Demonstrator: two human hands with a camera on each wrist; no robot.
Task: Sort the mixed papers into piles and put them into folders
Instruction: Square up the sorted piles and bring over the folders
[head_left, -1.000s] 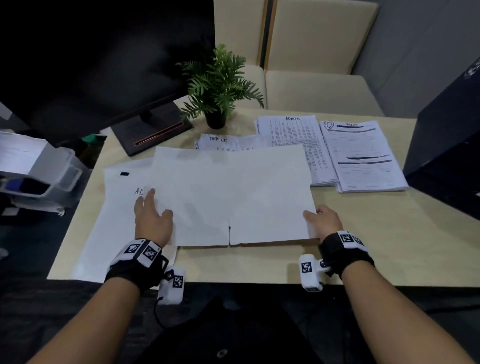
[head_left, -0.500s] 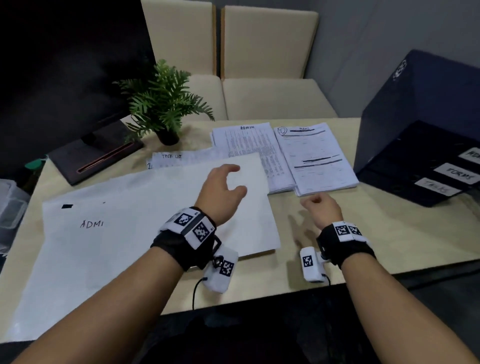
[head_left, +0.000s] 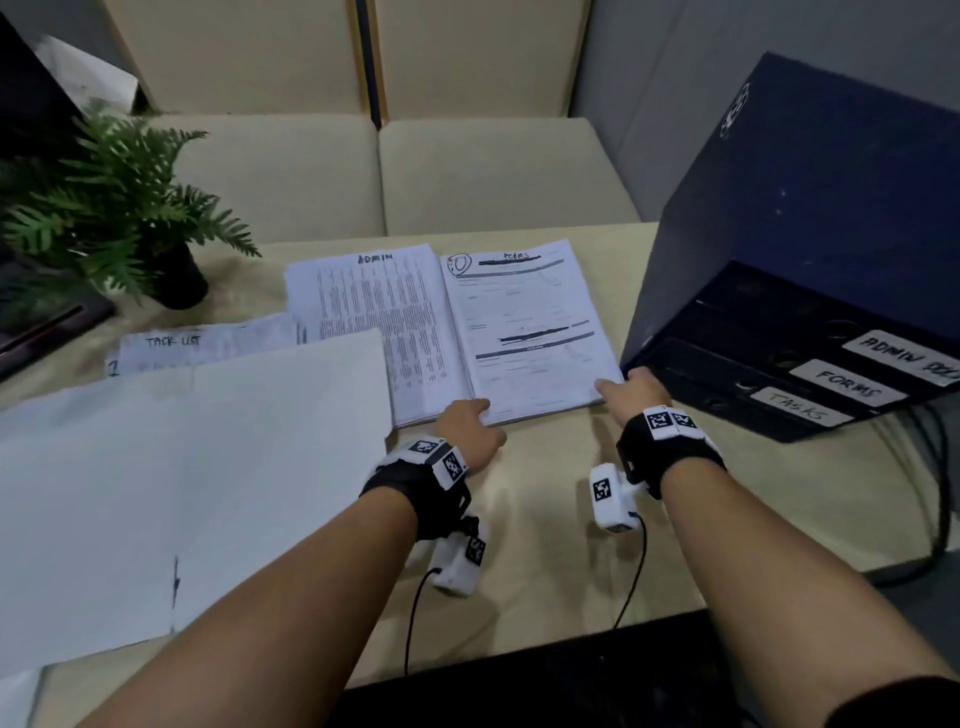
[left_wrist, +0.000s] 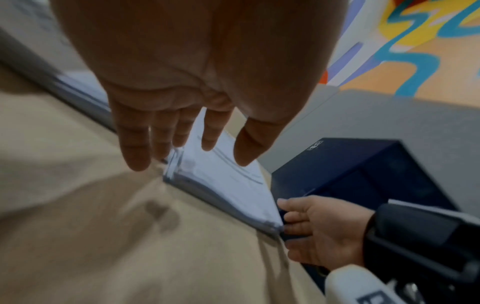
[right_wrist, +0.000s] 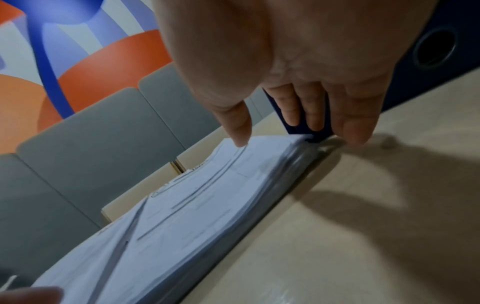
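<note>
On the worktop (head_left: 545, 545) papers (head_left: 374, 312) are sorted into piles; the forms pile (head_left: 524, 332) is flanked by left grip (head_left: 467, 431) and right grip (head_left: 636, 389), both spread, nothing clamped; filing into folders (head_left: 831, 387) remains.

Beige table (head_left: 545, 525) with paper stacks (head_left: 519, 338), open white folder (head_left: 208, 467), potted fern (head_left: 104, 208), navy binder box (head_left: 805, 208)

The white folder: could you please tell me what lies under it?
A task list sheet sticks out past the folder's far edge, and the folder overlaps the admin pile's near corner. Anything else beneath is covered.
</note>
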